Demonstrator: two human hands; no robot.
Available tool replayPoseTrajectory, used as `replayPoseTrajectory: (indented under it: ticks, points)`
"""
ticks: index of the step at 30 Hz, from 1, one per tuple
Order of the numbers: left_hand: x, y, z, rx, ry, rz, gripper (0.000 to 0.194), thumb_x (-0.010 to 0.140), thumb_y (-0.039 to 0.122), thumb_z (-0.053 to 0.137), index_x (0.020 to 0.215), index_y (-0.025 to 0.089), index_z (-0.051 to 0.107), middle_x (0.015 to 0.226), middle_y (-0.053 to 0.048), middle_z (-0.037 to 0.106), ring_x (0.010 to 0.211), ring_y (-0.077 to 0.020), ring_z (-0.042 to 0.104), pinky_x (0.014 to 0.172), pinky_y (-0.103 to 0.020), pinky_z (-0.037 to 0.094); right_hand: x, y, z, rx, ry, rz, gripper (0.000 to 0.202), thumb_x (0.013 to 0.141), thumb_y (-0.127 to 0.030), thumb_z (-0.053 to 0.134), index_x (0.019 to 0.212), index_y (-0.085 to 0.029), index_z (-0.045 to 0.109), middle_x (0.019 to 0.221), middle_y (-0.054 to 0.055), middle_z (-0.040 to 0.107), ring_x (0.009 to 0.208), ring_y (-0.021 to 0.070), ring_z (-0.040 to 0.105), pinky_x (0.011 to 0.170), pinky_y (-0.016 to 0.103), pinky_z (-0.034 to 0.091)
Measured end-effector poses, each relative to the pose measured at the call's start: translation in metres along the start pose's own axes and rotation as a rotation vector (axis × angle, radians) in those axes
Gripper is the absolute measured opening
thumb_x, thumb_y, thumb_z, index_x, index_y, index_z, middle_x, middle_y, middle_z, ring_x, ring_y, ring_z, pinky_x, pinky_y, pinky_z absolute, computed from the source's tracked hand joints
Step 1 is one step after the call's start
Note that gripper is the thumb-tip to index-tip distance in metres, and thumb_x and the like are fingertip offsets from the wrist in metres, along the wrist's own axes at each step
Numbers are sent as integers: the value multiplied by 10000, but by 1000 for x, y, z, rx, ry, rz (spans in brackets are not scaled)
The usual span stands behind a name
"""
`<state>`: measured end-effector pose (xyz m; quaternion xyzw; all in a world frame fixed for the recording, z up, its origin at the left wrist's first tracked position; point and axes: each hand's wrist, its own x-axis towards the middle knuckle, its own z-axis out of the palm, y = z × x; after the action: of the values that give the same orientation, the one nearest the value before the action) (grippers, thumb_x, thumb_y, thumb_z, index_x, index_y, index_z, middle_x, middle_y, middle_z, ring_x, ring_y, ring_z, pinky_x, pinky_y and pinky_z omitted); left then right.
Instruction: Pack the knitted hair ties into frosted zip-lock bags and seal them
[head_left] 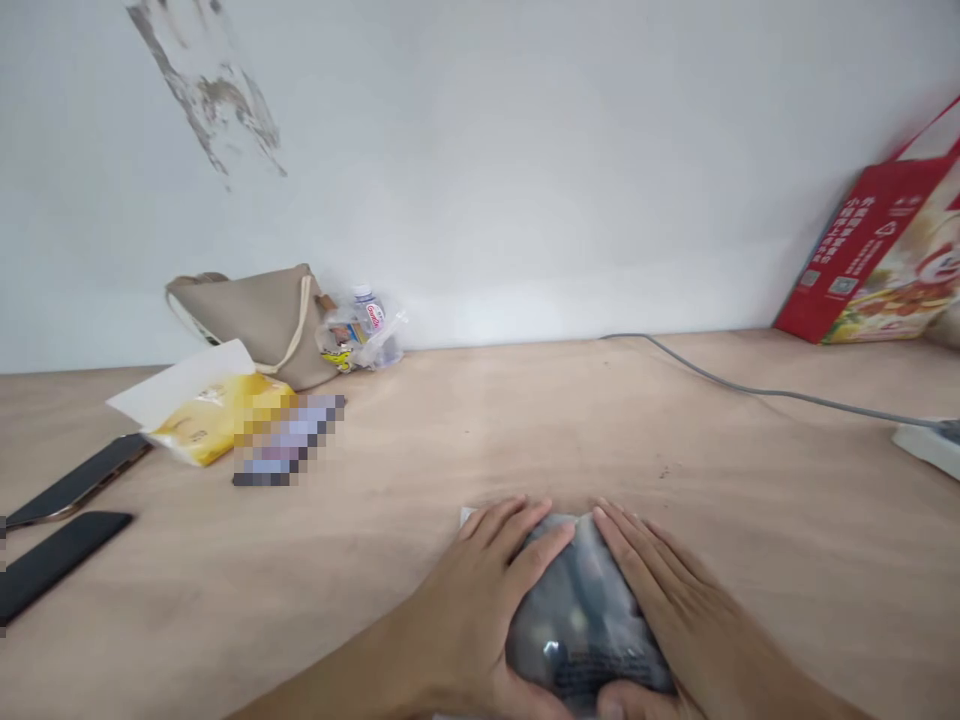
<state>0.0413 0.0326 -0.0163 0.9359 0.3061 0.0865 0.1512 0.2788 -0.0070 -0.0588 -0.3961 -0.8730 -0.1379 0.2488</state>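
Observation:
A grey-black, soft-looking package in clear shiny plastic [581,610] lies on the table at the bottom middle. My left hand [487,590] rests flat along its left side, fingers stretched out and thumb near the front edge. On the other side, my right hand [671,600] lies with long, straight fingers, and its thumb touches the package's near end. Both palms press on the plastic, hiding its sides. What is inside cannot be made out. A pale corner [466,515] shows beyond my left fingertips.
Two dark phones [64,565] lie at left, near a yellow tissue pack [217,415] and a blurred-out flat object [289,440]. A beige bag [255,315] and a plastic bag with a bottle [367,330] stand by the wall. A grey cable [735,385] and red bag [862,260] are right.

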Motion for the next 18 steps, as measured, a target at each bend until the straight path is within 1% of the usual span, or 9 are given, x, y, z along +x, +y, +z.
replayPoseTrajectory:
  ticks: [5, 7, 8, 10, 12, 13, 15, 16, 18]
  points:
    - [-14, 0, -2, 40, 14, -32, 1058, 590, 715, 653, 1452, 248, 255, 1523, -148, 242, 1364, -422, 232, 1079, -625, 201, -15, 2, -4, -3, 10, 27, 1093, 776, -685, 492, 1476, -48, -55, 1272, 231, 546, 1096, 346, 592, 806, 467, 520]
    - [-24, -5, -3, 61, 16, -54, 1043, 616, 722, 629, 1458, 242, 243, 1531, -145, 219, 1376, -411, 209, 1088, -599, 211, -27, 5, -7, 53, 8, 64, 994, 783, -655, 519, 1495, -138, 56, 1313, 188, 526, 1124, 345, 573, 837, 485, 514]
    - [-30, -8, -4, 59, 19, -66, 1029, 637, 727, 607, 1462, 242, 229, 1532, -140, 222, 1377, -402, 214, 1088, -582, 230, -33, 8, -10, 101, -3, 131, 880, 805, -622, 518, 1486, -191, 163, 1329, 154, 522, 1134, 337, 567, 853, 481, 511]
    - [-39, -13, -7, 35, 87, -86, 954, 714, 724, 527, 1468, 237, 205, 1515, -135, 272, 1366, -368, 268, 1081, -531, 284, -45, 12, -17, 254, -44, 380, 590, 866, -549, 470, 1380, -266, 411, 1296, 88, 574, 1111, 302, 591, 844, 435, 526]
    - [-41, -10, -10, 26, 268, -71, 820, 806, 680, 439, 1453, 217, 241, 1461, -139, 378, 1325, -326, 357, 1057, -480, 340, -52, 13, -27, 459, -80, 689, 442, 913, -520, 384, 1240, -272, 548, 1126, 56, 683, 1006, 263, 650, 796, 378, 546]
    - [-38, -3, -9, 43, 390, -35, 734, 843, 633, 422, 1424, 203, 300, 1407, -143, 448, 1283, -307, 412, 1034, -461, 366, -53, 12, -31, 572, -96, 802, 437, 921, -522, 358, 1210, -266, 563, 1017, 46, 714, 944, 250, 669, 770, 361, 551]
    - [-25, 19, -3, 112, 588, 116, 508, 860, 477, 498, 1271, 178, 478, 1216, -120, 601, 1137, -260, 528, 962, -413, 420, -49, 8, -38, 804, -133, 882, 445, 913, -534, 370, 1207, -252, 551, 873, 33, 720, 865, 239, 676, 743, 347, 550]
    - [-15, 33, 2, 166, 634, 233, 364, 834, 361, 560, 1144, 170, 556, 1086, -93, 659, 1012, -224, 582, 898, -375, 449, -46, 6, -39, 900, -148, 877, 439, 905, -529, 395, 1207, -247, 545, 855, 33, 716, 857, 239, 673, 743, 346, 548]
    - [9, 62, 18, 309, 680, 426, 105, 773, 195, 623, 877, 183, 627, 826, -9, 679, 756, -142, 589, 692, -277, 456, -42, 2, -35, 1005, -142, 844, 391, 897, -495, 439, 1179, -250, 555, 919, 42, 712, 908, 243, 662, 770, 350, 543]
